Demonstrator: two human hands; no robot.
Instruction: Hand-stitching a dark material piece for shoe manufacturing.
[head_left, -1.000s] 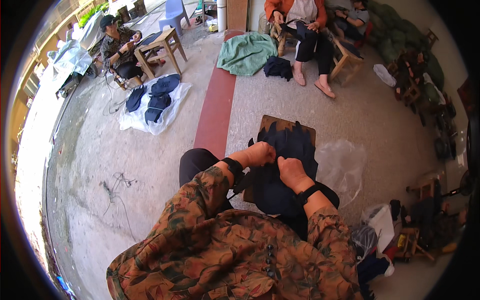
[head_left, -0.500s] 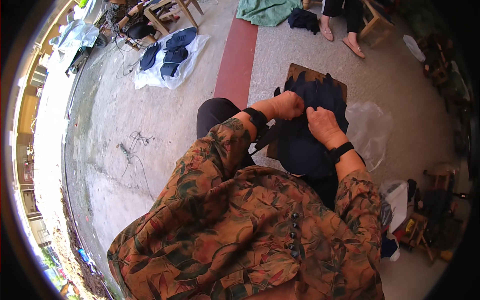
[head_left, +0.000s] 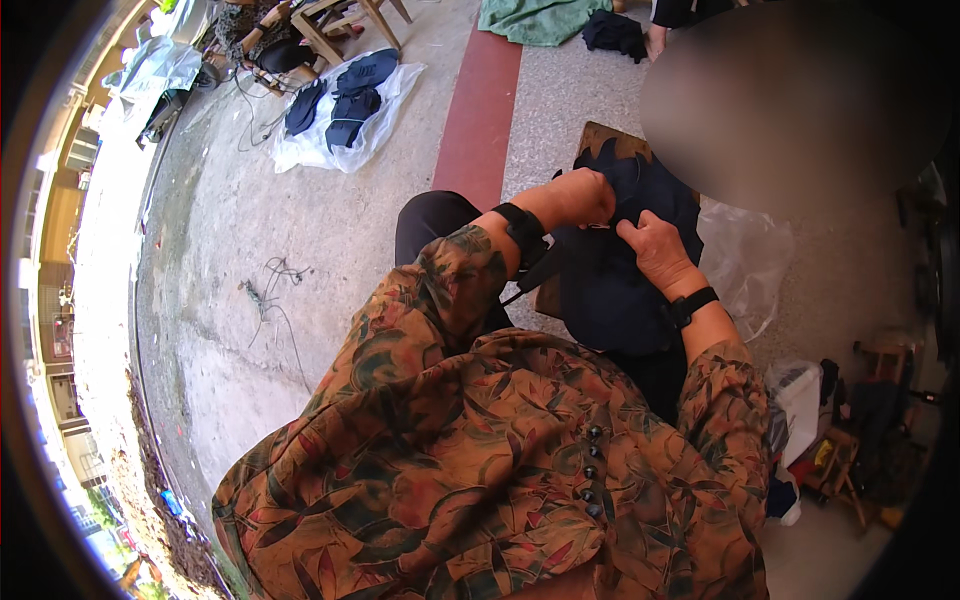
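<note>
I count two bare hands, near each other but apart — the left hand curled, the right hand beside it — over dark cloth lying on one brown board. I can't tell what either grips. Beyond: three dark bundles, one white plastic sheet.

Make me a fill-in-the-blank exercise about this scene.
Of the left hand and right hand over the dark fabric, the ____ one is higher in view.
The floor strip is coloured ____.
Dark bundles lie on a plastic sheet on the strip's ____ side.
The larger cloth at the top edge is ____.
Missing words: left; red; left; green.
</note>
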